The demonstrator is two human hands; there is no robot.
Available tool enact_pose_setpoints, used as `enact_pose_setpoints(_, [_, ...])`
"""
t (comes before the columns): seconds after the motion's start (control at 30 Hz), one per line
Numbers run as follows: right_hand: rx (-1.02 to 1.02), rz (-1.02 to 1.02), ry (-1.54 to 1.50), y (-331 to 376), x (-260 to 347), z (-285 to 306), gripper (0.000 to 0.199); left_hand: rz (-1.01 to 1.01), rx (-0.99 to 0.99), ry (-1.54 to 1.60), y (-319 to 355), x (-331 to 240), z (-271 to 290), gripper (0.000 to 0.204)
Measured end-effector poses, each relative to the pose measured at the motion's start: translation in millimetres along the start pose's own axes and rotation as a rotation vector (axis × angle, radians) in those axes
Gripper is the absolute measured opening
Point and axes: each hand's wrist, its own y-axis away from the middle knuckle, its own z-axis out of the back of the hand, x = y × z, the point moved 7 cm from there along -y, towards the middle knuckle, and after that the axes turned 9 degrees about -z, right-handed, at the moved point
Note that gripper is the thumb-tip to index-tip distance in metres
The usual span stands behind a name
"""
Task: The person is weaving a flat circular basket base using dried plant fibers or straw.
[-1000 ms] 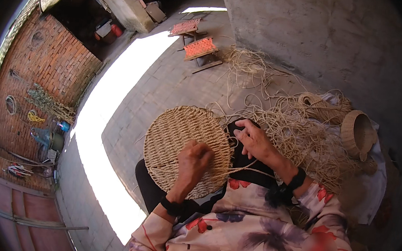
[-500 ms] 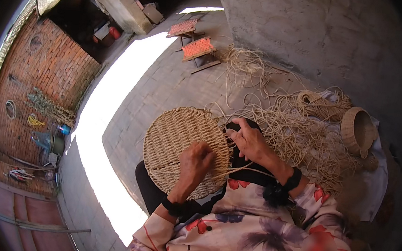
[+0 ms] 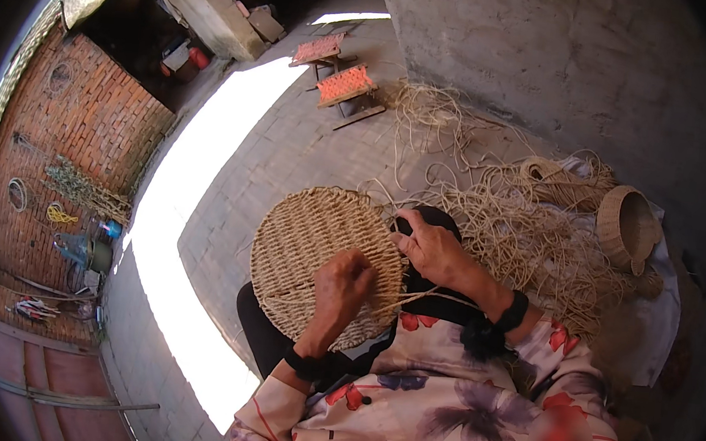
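A round, flat woven mat of tan cord (image 3: 310,229) rests over my lap, tilted on my knees. My left hand (image 3: 342,286) lies on its lower right part with the fingers curled closed; whatever they pinch is hidden beneath them. At the mat's right rim is my right hand (image 3: 433,252), thumb and forefinger bent together against the edge. What sits between those fingertips is too small to make out. Loose cord strands (image 3: 443,295) run from the mat's right side, passing under my right wrist.
A large tangle of loose cord (image 3: 530,237) spreads over the floor to my right. Beyond it a small woven basket (image 3: 624,230) lies on a white cloth (image 3: 656,335). Two low stools with red-orange woven seats (image 3: 346,84) stand ahead. A concrete wall (image 3: 572,63) rises at the far right.
My right hand has shifted slightly left to the mat's rim, and its spread fingers have drawn closer together. My left hand and the mat have barely moved.
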Motion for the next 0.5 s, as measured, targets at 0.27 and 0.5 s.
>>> enact_pose_setpoints(0.27, [0.214, -0.375, -0.197, 6.6, 11.4, 6.1, 0.059, 0.005, 0.004, -0.020, -0.1, 1.1, -0.4, 0.011])
enact_pose_setpoints(0.5, [0.279, -0.417, -0.372, 9.9, 0.2, -1.1, 0.062, 0.019, -0.001, -0.018, -0.2, -3.5, -0.6, 0.010])
